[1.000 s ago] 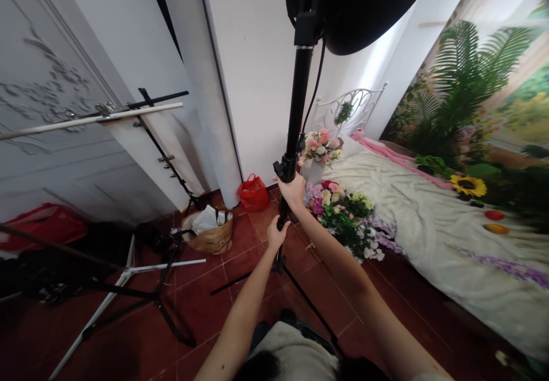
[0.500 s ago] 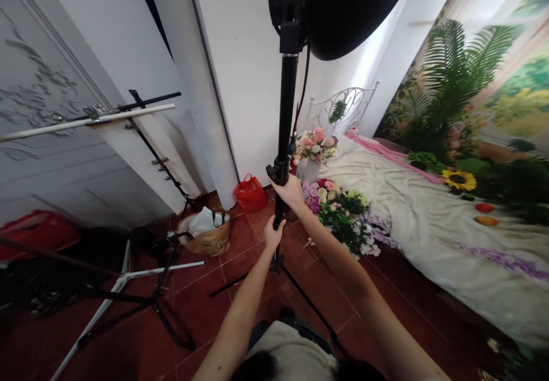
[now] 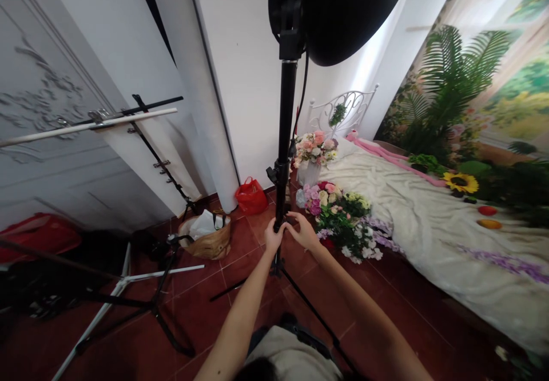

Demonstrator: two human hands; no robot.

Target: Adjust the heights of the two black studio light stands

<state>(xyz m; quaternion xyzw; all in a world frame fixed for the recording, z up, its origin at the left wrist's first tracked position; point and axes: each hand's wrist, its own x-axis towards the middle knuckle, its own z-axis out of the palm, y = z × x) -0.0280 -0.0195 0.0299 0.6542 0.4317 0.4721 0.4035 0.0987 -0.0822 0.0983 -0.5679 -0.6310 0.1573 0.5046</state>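
A black light stand rises upright before me, carrying a large black lamp reflector at the top. My left hand is wrapped round the lower part of its pole. Beside it, my right hand has its fingers and thumb bent in against the pole's right side, near a lower collar; the exact part between the fingertips is hidden. The two thumbs almost touch. Higher up, a black clamp knob sticks out leftward from a collar, with no hand on it. A black cable hangs beside the pole.
The stand's legs spread over red floor tiles. Left are a woven basket, a red bag, a white stand and a crossbar. Right are artificial flowers and a cloth-covered bed.
My right hand has let go of the pole below the upper knob and moved down beside my left hand. My left hand stays on the pole.
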